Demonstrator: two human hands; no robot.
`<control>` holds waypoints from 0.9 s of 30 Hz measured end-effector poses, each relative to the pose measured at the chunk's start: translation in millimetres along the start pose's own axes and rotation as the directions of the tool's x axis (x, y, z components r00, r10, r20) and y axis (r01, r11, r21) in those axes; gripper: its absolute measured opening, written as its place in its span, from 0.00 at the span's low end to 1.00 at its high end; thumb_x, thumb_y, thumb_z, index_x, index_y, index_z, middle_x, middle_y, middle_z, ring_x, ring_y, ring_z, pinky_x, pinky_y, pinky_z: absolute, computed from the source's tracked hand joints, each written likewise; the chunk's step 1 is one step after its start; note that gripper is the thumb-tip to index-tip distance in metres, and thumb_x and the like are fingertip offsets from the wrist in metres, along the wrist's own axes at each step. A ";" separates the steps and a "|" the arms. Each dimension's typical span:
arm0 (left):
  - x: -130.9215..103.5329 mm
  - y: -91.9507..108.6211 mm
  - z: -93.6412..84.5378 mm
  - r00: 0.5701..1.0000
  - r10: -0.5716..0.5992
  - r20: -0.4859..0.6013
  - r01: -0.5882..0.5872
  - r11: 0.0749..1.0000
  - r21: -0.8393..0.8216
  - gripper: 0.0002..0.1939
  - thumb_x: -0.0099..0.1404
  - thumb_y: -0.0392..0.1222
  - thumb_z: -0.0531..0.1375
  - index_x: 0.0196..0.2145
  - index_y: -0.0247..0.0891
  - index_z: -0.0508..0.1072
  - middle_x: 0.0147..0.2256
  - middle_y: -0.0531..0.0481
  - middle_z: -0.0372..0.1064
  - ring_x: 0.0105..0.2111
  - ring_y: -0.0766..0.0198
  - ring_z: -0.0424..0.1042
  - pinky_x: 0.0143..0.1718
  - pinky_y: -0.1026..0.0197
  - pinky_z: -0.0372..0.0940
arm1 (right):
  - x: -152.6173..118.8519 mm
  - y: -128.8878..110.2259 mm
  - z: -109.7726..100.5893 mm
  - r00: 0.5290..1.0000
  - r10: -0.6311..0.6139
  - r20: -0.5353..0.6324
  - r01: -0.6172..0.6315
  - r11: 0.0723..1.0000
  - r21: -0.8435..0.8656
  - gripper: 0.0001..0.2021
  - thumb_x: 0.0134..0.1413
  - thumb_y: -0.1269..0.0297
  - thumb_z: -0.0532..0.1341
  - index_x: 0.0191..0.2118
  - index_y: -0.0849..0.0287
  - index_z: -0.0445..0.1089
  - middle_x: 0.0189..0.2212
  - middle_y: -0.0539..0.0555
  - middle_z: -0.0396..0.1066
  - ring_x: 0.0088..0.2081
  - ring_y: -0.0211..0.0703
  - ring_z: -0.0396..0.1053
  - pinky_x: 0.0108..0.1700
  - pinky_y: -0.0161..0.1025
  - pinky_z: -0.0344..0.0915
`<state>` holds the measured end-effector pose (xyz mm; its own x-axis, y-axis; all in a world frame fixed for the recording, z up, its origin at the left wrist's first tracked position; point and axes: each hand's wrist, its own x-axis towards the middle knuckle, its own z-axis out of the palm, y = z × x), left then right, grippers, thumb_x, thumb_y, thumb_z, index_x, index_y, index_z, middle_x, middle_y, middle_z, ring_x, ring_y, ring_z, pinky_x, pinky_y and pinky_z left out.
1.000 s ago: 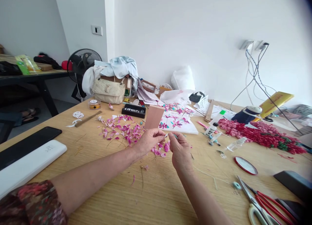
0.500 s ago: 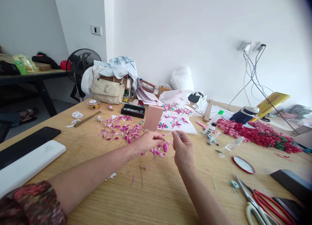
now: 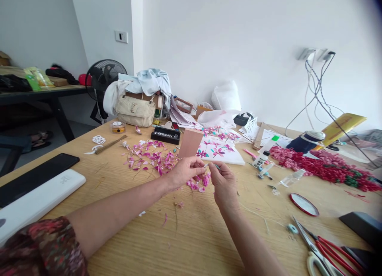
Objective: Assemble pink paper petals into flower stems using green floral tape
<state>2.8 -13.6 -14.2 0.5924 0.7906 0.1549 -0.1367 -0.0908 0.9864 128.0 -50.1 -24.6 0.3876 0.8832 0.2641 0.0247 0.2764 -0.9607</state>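
My left hand (image 3: pixel 187 172) is closed in a pinch near the middle of the table, its fingertips at a small whitish piece (image 3: pixel 206 165). Close by on the right, my right hand (image 3: pixel 223 184) is closed, with thumb and forefinger at the same piece and something teal showing between its fingers. Pink petals on thin stems (image 3: pixel 155 156) lie spread beyond my left forearm, and a small pink cluster (image 3: pixel 205 179) sits just under the hands. Behind them a brown card (image 3: pixel 191 143) stands beside a white pad (image 3: pixel 235 158) bearing pink and teal flowers.
Scissors (image 3: pixel 310 244), red-handled pliers (image 3: pixel 331 248), a red-rimmed round dish (image 3: pixel 304 204) and small bottles (image 3: pixel 260 159) lie right. Red and pink thread bundles (image 3: pixel 319 164) are behind. At left are a black phone (image 3: pixel 38 176), a white case (image 3: pixel 44 200) and a black tray (image 3: pixel 165 136).
My left hand has moved up and right to my right hand, so the fingertips now nearly meet at the whitish piece. The whole view has shifted slightly.
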 end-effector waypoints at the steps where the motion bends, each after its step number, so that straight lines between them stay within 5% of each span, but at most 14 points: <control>1: 0.4 -1.3 -0.7 1.000 0.006 0.008 -0.006 1.000 -0.020 0.13 0.55 0.46 0.58 0.31 0.32 0.67 0.25 0.50 0.66 0.23 0.70 0.65 0.24 0.68 0.61 | 0.4 0.9 0.0 1.000 0.007 0.003 -0.007 1.000 0.015 0.09 0.44 0.58 0.61 0.26 0.59 0.66 0.11 0.40 0.49 0.15 0.28 0.42 0.17 0.30 0.40; 16: 0.6 0.0 -0.4 1.000 -0.007 -0.029 0.007 1.000 0.006 0.12 0.56 0.46 0.56 0.26 0.32 0.67 0.19 0.54 0.62 0.20 0.72 0.62 0.21 0.69 0.58 | -0.4 -3.6 3.4 0.983 0.169 0.071 -0.183 0.925 0.334 0.09 0.39 0.63 0.64 0.25 0.59 0.63 0.08 0.37 0.45 0.13 0.26 0.38 0.16 0.28 0.37; 22: 3.0 -3.7 -1.5 0.999 -0.030 -0.009 0.032 0.973 0.227 0.10 0.55 0.42 0.55 0.28 0.32 0.71 0.17 0.54 0.62 0.17 0.70 0.61 0.20 0.68 0.55 | 1.2 1.5 1.4 0.994 0.105 -0.023 -0.096 0.965 0.243 0.09 0.40 0.61 0.63 0.26 0.60 0.65 0.10 0.39 0.47 0.14 0.26 0.40 0.16 0.28 0.38; 27: 9.5 -1.6 -15.0 0.996 0.072 -0.043 -0.045 0.889 0.456 0.07 0.53 0.37 0.56 0.28 0.34 0.73 0.26 0.51 0.69 0.26 0.66 0.66 0.27 0.66 0.59 | 0.9 0.4 0.0 0.998 0.038 -0.054 -0.030 0.991 0.128 0.09 0.42 0.60 0.62 0.26 0.60 0.66 0.12 0.40 0.49 0.15 0.27 0.42 0.17 0.29 0.40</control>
<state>-3.2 3.1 -15.1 0.5466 0.8070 0.2235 0.2141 -0.3928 0.8944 128.4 -49.1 -24.8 0.4379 0.8710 0.2227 -0.1055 0.2958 -0.9494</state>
